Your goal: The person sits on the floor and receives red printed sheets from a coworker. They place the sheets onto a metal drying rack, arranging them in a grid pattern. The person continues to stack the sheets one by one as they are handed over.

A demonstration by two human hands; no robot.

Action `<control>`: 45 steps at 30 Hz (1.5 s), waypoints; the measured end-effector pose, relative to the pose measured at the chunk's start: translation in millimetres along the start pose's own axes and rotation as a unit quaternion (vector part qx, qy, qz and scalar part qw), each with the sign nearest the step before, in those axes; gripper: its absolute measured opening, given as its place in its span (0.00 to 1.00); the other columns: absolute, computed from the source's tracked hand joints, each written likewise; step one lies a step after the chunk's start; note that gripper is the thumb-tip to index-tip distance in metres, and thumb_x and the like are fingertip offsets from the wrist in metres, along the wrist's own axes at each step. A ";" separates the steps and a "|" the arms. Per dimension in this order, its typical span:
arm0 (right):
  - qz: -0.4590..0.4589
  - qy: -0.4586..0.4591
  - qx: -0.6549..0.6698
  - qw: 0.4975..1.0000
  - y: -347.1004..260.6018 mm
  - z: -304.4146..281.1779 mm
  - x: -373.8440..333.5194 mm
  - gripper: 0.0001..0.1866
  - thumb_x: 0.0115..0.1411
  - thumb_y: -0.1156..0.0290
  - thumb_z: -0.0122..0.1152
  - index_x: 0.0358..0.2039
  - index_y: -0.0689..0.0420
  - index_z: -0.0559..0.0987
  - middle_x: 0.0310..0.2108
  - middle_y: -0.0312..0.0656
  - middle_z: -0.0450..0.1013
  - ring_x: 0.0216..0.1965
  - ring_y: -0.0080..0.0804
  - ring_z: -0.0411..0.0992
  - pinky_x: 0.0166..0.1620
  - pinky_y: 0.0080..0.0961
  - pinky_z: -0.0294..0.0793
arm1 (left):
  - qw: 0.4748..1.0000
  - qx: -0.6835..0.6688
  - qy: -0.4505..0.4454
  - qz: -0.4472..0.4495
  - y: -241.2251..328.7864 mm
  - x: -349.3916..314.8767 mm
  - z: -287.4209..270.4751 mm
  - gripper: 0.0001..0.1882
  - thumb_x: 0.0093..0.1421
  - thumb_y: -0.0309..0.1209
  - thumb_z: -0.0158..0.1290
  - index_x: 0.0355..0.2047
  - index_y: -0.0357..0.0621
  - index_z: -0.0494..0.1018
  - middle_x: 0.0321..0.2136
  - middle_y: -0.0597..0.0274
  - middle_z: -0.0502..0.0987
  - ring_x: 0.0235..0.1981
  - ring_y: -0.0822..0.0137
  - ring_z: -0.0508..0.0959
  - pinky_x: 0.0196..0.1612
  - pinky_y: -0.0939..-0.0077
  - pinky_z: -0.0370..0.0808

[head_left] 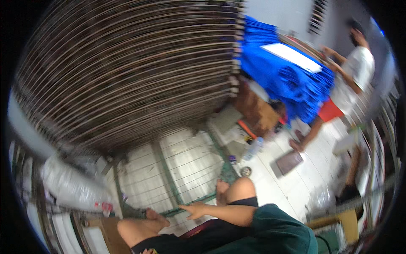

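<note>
Head view, right hand, grip released, near thin-barred green rack, left hand, grip unclear

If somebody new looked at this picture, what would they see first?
Probably the bright blue cloth pile at the upper right, with a white sheet on top and another person beside it. Next comes the huge rack of long thin bars filling the upper left. Below the middle, the wearer's right grip is by the near edge of a green frame.
</note>
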State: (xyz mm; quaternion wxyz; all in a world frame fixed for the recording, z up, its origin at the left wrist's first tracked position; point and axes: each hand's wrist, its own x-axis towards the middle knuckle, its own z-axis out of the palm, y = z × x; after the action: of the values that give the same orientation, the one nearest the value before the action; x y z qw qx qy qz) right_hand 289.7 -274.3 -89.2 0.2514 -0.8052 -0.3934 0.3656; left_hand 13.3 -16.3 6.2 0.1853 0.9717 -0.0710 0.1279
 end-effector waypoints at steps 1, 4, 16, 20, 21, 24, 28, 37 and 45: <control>0.000 0.015 -0.016 1.000 12.8 8.8 2.8 0.43 0.49 0.51 0.58 0.61 0.50 0.51 0.43 0.55 0.70 0.42 0.52 0.70 0.41 0.42 0.70 | 1.000 -0.007 0.020 0.016 -3.5 1.3 6.7 0.37 0.54 0.59 0.41 0.51 0.40 0.65 0.50 0.51 0.68 0.53 0.51 0.65 0.57 0.49 0.53; 0.021 0.007 -0.025 0.999 12.7 15.6 4.4 0.44 0.48 0.52 0.58 0.62 0.51 0.51 0.44 0.54 0.70 0.44 0.51 0.70 0.43 0.40 0.69 | 1.000 0.003 0.015 -0.002 -5.9 -4.7 11.8 0.39 0.54 0.62 0.39 0.51 0.40 0.65 0.49 0.53 0.69 0.53 0.53 0.66 0.57 0.52 0.54; 0.028 -0.015 -0.049 0.998 25.9 25.9 8.1 0.44 0.50 0.50 0.57 0.63 0.43 0.47 0.43 0.52 0.71 0.45 0.51 0.69 0.43 0.43 0.69 | 0.999 -0.017 -0.028 0.018 -1.4 10.7 2.3 0.38 0.54 0.60 0.40 0.53 0.40 0.63 0.53 0.53 0.65 0.56 0.52 0.62 0.58 0.50 0.51; 0.031 -0.045 -0.056 0.997 15.6 19.5 8.8 0.44 0.50 0.50 0.58 0.63 0.43 0.48 0.44 0.52 0.70 0.47 0.50 0.69 0.45 0.42 0.69 | 1.000 -0.012 -0.006 0.017 3.6 11.6 0.8 0.38 0.54 0.60 0.40 0.53 0.40 0.62 0.52 0.53 0.66 0.55 0.51 0.63 0.57 0.49 0.51; 0.026 -0.041 -0.054 0.997 15.9 19.5 8.3 0.44 0.50 0.50 0.57 0.63 0.44 0.48 0.45 0.52 0.70 0.47 0.51 0.68 0.45 0.42 0.69 | 1.000 -0.006 -0.004 0.019 1.8 10.1 2.7 0.38 0.54 0.60 0.40 0.53 0.40 0.62 0.52 0.53 0.66 0.55 0.51 0.63 0.57 0.49 0.51; 0.013 -0.034 -0.045 0.998 15.3 18.9 6.9 0.43 0.51 0.50 0.57 0.63 0.45 0.49 0.47 0.53 0.69 0.49 0.51 0.67 0.48 0.41 0.67 | 1.000 0.009 -0.011 0.024 -1.8 5.9 3.3 0.39 0.54 0.61 0.39 0.52 0.40 0.62 0.52 0.53 0.66 0.55 0.51 0.63 0.57 0.49 0.51; 0.013 -0.037 -0.040 0.998 17.2 18.8 4.4 0.43 0.51 0.50 0.56 0.63 0.46 0.49 0.48 0.54 0.68 0.50 0.51 0.66 0.49 0.41 0.67 | 1.000 0.006 -0.017 0.018 -1.8 5.7 5.3 0.39 0.54 0.62 0.39 0.52 0.40 0.63 0.52 0.53 0.66 0.55 0.51 0.64 0.57 0.50 0.52; 0.043 -0.064 -0.036 0.996 13.0 10.2 2.8 0.43 0.50 0.49 0.57 0.63 0.43 0.49 0.48 0.53 0.68 0.50 0.51 0.66 0.47 0.41 0.67 | 1.000 -0.013 -0.023 0.015 -0.8 8.0 1.4 0.37 0.55 0.60 0.39 0.52 0.40 0.63 0.52 0.53 0.66 0.55 0.52 0.63 0.57 0.49 0.52; 0.051 -0.050 -0.071 0.995 24.4 27.3 13.2 0.43 0.49 0.50 0.58 0.63 0.44 0.50 0.49 0.52 0.68 0.49 0.49 0.68 0.46 0.40 0.68 | 1.000 -0.009 -0.022 0.019 -5.6 5.8 5.6 0.37 0.55 0.60 0.38 0.53 0.39 0.62 0.53 0.52 0.65 0.56 0.50 0.61 0.57 0.49 0.50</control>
State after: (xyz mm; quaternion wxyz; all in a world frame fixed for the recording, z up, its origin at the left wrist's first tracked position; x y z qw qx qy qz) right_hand 284.8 -274.1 -127.8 0.1545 -0.8208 -0.3888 0.3889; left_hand 21.1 -13.8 0.9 0.1902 0.9710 -0.0948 0.1092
